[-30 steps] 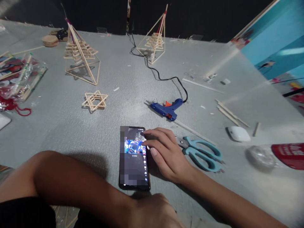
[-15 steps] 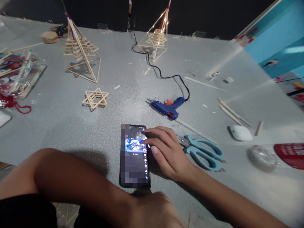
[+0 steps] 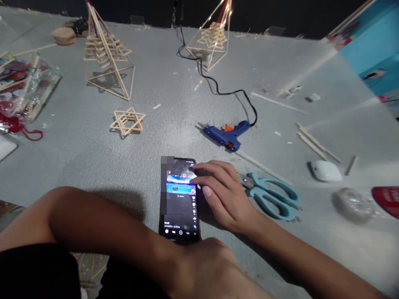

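A black phone (image 3: pixel 180 197) with a lit screen lies flat on the grey table (image 3: pixel 77 153) in front of me. My right hand (image 3: pixel 224 195) rests at its right edge, fingers bent, fingertips touching the upper right of the screen. My left hand (image 3: pixel 205 270) lies at the bottom of the view, just below the phone's near end, holding nothing that I can see; my left forearm crosses the foreground.
Teal scissors (image 3: pixel 271 197) lie right of my hand. A blue glue gun (image 3: pixel 226 135) with a black cord sits beyond. A stick star (image 3: pixel 127 121), two stick pyramids (image 3: pixel 106 54) (image 3: pixel 213 37), loose sticks (image 3: pixel 314 142), a white case (image 3: pixel 326 171) and a plastic bag (image 3: pixel 23 89) surround them.
The view has tilted a little, shifting everything slightly. The picture on the phone screen has changed. Both hands stay where they were.
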### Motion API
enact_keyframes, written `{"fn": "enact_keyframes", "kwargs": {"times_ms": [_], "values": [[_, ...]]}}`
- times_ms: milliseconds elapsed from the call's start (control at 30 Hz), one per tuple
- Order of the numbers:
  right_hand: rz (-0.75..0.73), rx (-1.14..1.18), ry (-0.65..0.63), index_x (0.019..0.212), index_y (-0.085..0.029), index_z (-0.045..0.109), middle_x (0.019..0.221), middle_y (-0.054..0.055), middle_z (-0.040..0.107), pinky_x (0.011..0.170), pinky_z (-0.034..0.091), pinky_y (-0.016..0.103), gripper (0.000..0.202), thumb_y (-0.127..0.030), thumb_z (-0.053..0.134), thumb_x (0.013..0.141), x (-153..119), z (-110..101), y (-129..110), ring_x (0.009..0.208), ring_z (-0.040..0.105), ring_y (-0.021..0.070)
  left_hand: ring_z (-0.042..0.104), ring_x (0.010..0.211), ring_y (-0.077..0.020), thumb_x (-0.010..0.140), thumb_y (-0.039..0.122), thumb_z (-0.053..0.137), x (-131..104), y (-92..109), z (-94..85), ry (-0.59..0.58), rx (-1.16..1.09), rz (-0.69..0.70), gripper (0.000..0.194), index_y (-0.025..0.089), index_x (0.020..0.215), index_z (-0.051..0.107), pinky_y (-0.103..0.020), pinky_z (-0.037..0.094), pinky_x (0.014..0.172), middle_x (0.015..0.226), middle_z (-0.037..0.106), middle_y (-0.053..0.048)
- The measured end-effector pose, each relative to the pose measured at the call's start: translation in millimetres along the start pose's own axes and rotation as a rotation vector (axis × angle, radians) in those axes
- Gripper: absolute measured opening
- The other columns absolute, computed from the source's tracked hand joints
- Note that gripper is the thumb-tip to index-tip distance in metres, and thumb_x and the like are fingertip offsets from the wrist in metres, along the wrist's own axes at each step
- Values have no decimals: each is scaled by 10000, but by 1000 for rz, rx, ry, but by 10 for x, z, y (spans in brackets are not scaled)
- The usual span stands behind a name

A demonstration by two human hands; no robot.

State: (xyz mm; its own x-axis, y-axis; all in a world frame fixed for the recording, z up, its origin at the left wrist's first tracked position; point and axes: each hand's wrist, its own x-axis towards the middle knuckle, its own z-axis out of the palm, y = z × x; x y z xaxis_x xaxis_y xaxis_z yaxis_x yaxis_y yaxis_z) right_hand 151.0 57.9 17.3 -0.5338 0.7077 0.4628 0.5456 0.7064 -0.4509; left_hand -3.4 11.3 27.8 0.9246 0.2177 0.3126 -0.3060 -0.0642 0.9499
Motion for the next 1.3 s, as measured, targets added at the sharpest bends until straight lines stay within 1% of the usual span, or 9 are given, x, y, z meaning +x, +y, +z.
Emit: {"fn": "enact_keyframes", "kwargs": {"times_ms": [100,200,333,533,700,867,1067,1200,1300], "values": [[-3,5,-5,1135,-181,636,1289,115,630,1052,435,514,249,-150,433,995,-5,3,6,1207,515,282,477,589,-20,864,215,566,6,-60,11,81,7,125,215,176,696,438,-132,358,569,580,405,78],[3,8,-15,1141,-183,634,1295,113,626,1053,432,513,250,-153,432,998,-11,2,9,1210,507,282,430,564,-1,838,159,600,3,-109,39,120,-10,194,150,160,744,484,-110,330,537,619,417,84],[5,13,-22,1149,-182,636,1299,114,624,1051,432,507,255,-154,433,997,-12,-1,10,1211,510,284,344,517,15,859,136,581,25,-46,17,164,-53,126,115,140,764,516,-98,336,549,617,396,96],[-5,15,-18,1145,-165,628,1295,126,617,1049,429,506,249,-138,431,995,-10,1,9,1212,504,287,367,506,26,772,34,445,54,33,14,254,-117,31,146,138,685,499,-76,327,561,581,416,105],[-8,20,-27,1154,-159,621,1301,129,610,1045,427,510,247,-139,427,1001,-16,-2,13,1210,496,287,383,494,23,814,107,593,46,35,21,251,-195,11,133,132,706,520,-93,360,572,590,453,104],[-7,15,-28,1160,-173,613,1298,125,611,1040,431,516,248,-141,422,1005,-11,-1,14,1211,495,289,413,505,-1,817,120,561,42,52,1,253,-178,-10,141,141,684,519,-120,348,549,564,462,88],[-6,15,-29,1146,-162,617,1297,131,610,1043,430,514,244,-143,417,1008,-7,7,12,1206,496,285,403,537,-1,799,94,577,35,3,25,232,-75,74,124,148,719,500,-101,338,565,547,358,97],[-7,15,-27,1148,-171,614,1296,127,611,1042,434,512,239,-148,421,1009,-11,8,14,1210,498,285,401,570,13,763,59,579,28,-52,39,248,-37,139,114,136,728,503,-82,314,554,610,413,87],[-4,14,-30,1155,-175,613,1299,126,612,1046,434,517,242,-144,425,1007,-11,9,17,1213,499,285,396,576,21,758,41,586,12,-65,38,238,-26,139,118,133,749,512,-73,317,567,625,422,91]]}}
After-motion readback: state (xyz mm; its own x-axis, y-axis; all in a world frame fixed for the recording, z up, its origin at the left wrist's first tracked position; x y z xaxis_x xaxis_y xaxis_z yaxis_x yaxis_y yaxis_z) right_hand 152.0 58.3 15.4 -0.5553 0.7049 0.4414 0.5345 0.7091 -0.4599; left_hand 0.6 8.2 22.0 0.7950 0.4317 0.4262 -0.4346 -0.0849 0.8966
